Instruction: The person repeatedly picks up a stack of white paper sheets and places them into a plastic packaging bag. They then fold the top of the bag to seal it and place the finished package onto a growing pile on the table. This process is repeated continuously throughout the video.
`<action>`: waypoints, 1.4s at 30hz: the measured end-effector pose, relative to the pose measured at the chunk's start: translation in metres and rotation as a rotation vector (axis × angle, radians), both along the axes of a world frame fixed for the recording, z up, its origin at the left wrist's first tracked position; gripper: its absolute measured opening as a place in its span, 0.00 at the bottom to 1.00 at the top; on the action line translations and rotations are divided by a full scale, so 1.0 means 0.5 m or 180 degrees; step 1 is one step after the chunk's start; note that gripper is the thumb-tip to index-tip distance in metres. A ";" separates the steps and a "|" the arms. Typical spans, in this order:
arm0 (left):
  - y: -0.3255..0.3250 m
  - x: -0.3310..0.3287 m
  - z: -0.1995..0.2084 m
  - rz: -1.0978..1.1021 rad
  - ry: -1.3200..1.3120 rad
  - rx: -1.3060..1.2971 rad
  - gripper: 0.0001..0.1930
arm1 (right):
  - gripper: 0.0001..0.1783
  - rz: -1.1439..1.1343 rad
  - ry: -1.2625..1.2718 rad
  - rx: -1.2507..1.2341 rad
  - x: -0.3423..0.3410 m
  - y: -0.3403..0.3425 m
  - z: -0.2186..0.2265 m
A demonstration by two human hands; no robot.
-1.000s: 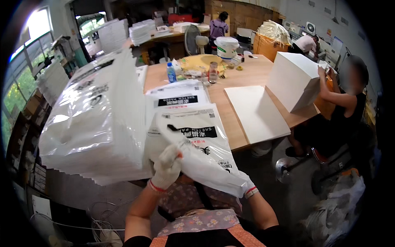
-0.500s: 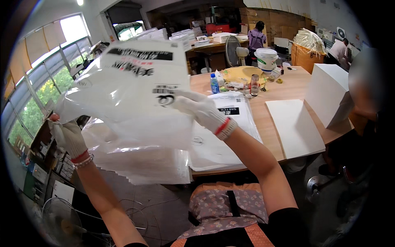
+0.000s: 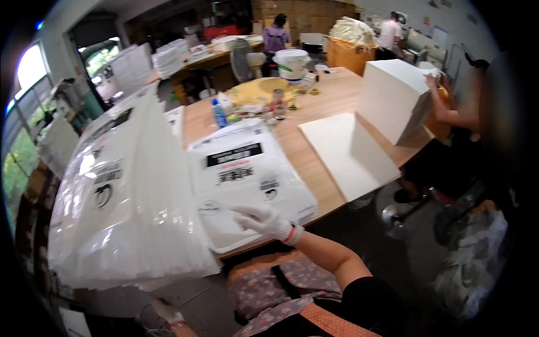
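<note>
Here, the bag [image 3: 241, 168] lies on the table [image 3: 337, 95], right of the stack [image 3: 126, 224]. Over its near part, the right hand [image 3: 259, 219] points leftward, fingers loosely spread, gripping nothing visible; contact is unclear. Well apart from it, the left hand [image 3: 167, 310] hangs low, blurred, its grip impossible to tell. Both hands wear 1 glove each.

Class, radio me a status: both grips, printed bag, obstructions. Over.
Right grip open over printed bag, contact unclear. Left grip low, blurred, off the table. Printed bag flat, dark banner visible. Tall bag stack crowds its left side.
</note>
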State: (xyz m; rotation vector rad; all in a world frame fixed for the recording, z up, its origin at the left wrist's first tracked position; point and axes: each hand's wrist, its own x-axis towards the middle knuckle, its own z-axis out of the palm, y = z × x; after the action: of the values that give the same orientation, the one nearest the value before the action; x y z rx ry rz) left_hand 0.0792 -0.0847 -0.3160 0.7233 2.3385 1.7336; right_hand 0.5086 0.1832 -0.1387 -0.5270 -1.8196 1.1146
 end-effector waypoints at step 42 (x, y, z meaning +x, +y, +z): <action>0.348 0.823 0.077 -0.5367 -0.0913 -0.1408 0.10 | 0.48 -0.1250 -0.1266 -0.2206 0.825 0.186 -0.378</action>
State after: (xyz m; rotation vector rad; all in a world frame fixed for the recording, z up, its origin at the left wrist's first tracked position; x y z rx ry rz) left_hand 0.4907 0.0892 -0.2774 1.4754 0.9652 0.4452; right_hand 0.9213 0.2764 -0.3276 -1.5317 -1.5022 1.4124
